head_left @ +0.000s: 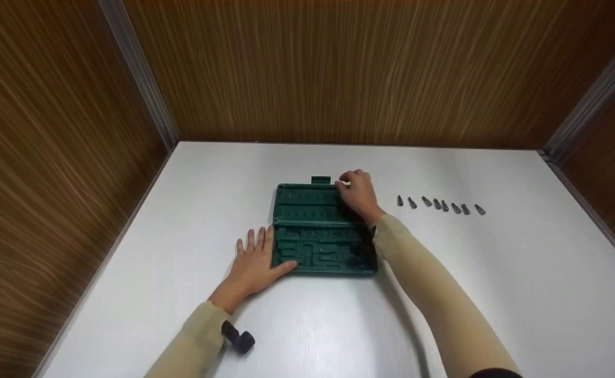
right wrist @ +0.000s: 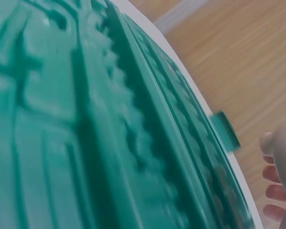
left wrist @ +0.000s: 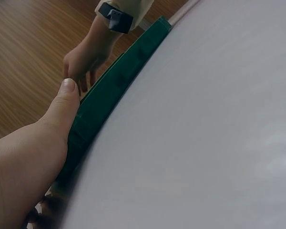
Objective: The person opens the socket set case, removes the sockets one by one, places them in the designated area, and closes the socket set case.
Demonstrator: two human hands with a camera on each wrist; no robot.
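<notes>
The left hand lies flat, fingers spread, against the green case's left edge; the right hand pinches a bit over its far edge.

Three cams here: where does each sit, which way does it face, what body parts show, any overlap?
Head: on the head, looking forward and down at the white table; shows both sleeved arms, left hand, right hand, green tool case, row of bits.
Left wrist: low by the table, along the case's edge; shows the left thumb, with the right hand beyond.
Right wrist: close over the case tray; shows fingertips at right.
Shared: all three see the case.
</notes>
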